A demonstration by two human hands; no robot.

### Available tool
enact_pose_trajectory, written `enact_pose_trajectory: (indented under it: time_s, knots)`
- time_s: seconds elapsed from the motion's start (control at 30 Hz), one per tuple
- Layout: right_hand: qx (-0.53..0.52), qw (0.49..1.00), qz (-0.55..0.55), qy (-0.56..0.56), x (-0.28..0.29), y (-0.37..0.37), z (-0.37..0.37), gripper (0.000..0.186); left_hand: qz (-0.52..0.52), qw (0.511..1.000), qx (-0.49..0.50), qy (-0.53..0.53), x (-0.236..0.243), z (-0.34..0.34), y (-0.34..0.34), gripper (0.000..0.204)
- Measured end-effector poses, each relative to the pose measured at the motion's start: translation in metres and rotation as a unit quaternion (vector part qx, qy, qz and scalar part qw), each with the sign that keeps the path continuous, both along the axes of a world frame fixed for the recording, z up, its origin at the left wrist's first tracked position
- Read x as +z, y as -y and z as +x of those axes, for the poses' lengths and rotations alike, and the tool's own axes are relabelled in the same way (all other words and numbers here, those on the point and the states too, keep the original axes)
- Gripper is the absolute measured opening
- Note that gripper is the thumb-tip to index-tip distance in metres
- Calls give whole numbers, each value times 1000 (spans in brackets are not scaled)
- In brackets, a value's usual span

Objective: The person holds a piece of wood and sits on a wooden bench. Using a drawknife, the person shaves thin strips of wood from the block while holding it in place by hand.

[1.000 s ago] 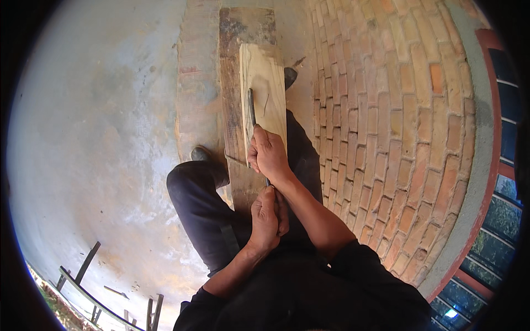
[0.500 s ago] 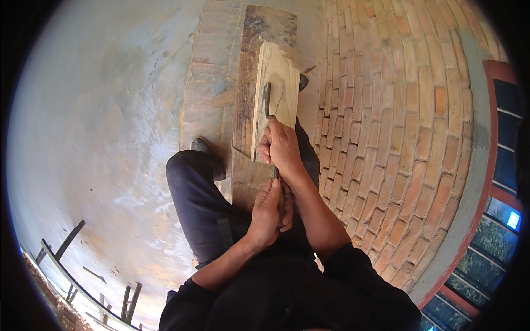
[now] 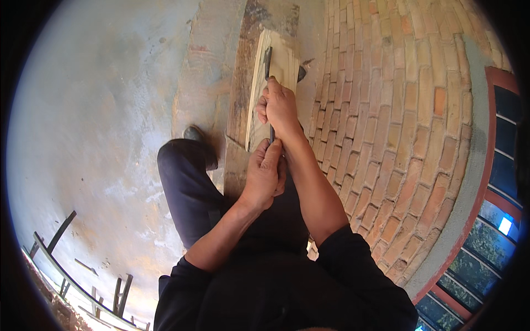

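Note:
A pale wooden board (image 3: 287,48) lies lengthwise over a longer, dark-stained plank (image 3: 243,105) in front of me. My right hand (image 3: 277,107) is wrapped around the middle of a slim, dark, bar-like tool (image 3: 268,62), above the pale board. The tool's far end sticks out beyond my right fist, pointing away from me. Nearer my body, my left hand (image 3: 265,172) is closed around the tool's near end. Both fists hide parts of the tool, and its exact kind cannot be made out.
My bent left leg (image 3: 185,187) is left of the plank, with a dark shoe (image 3: 194,133) beside it. A brick surface (image 3: 386,132) stretches along the right, bordered by a red-framed window (image 3: 486,243). Dark metal frame pieces (image 3: 55,248) show at the lower left.
Both my hands have moved away from me along the pale board, carrying the dark tool with them. The view has shifted slightly. My grip looks the same.

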State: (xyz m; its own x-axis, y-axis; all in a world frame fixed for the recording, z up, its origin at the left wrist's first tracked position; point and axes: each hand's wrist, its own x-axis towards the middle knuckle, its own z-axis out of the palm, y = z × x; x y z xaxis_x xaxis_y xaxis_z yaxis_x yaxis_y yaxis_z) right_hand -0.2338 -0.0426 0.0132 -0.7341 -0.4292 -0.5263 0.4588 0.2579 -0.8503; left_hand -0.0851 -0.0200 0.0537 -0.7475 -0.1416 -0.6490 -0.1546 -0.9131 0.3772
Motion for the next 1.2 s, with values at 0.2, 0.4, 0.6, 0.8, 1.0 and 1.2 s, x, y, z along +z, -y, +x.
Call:
enact_pose_trajectory:
  time_s: [0.2, 0.4, 0.6, 0.8, 1.0, 1.2]
  knots:
    - [5, 1000, -12, -2, -3, -28, 39, 52, 5, 999, -20, 26, 17, 29, -17, 20]
    - [32, 997, 29, -57, -2, -10, 16, 57, 15, 1000, 1, 8, 4, 7, 0, 29]
    - [31, 1000, -2, -2, 2, -23, 29, 54, 25, 999, -4, 26, 11, 14, -6, 27]
    - [38, 998, 42, -22, 8, -22, 42, 58, 20, 998, -7, 59, 16, 29, -14, 23]
    - [5, 999, -34, -12, -3, -7, 2, 58, 52, 998, 12, -14, 3, -3, 0, 27]
    - [-15, 1000, -5, 19, -7, -32, 56, 62, -7, 998, -27, 63, 17, 38, -16, 28]
